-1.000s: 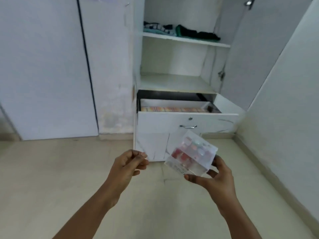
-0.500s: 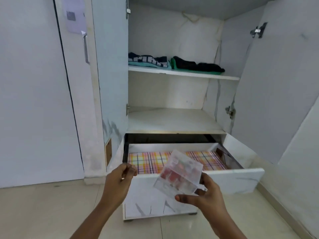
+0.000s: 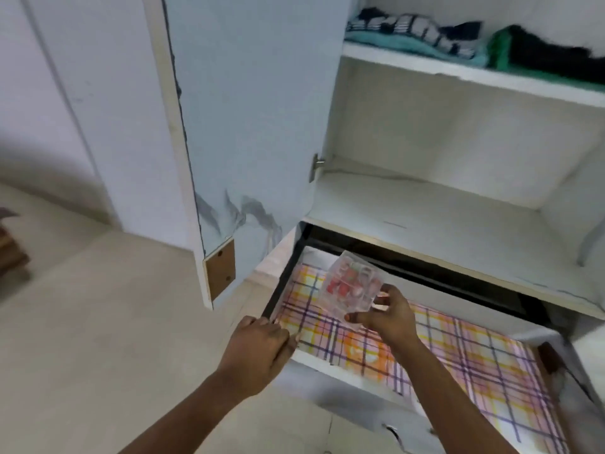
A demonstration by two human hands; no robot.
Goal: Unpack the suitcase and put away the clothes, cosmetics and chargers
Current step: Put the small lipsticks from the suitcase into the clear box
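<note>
The white wardrobe [image 3: 248, 126] is now filling most of the view, where one second ago it was standing across the room; the person has been walking up to it and is now leaning over its lower part. Its left door is hanging open. On the upper shelf [image 3: 458, 73] folded clothes [image 3: 425, 34] are lying, teal and striped ones beside dark ones on green. The middle shelf [image 3: 442, 217] is carrying nothing that I can see.

Below it the drawer [image 3: 343, 375] is standing pulled out, and its plaid lining [image 3: 458, 355] in orange, pink and purple is showing along the whole bottom.

The left hand [image 3: 258, 352] is resting on the front left corner of the drawer, with the fingers curled over the edge. Before, it was hanging free in the air.

The right hand [image 3: 389, 319] is holding the clear plastic cosmetics box [image 3: 350, 290] over the left rear part of the drawer, thumb underneath and fingers on the near side, pinching it. The box is tilted and is not yet touching the lining, as far as the blur allows to judge. Small red and pink items are showing inside it.

I judge that the carrying is finished and that the box is about to be set down in the drawer.
</note>
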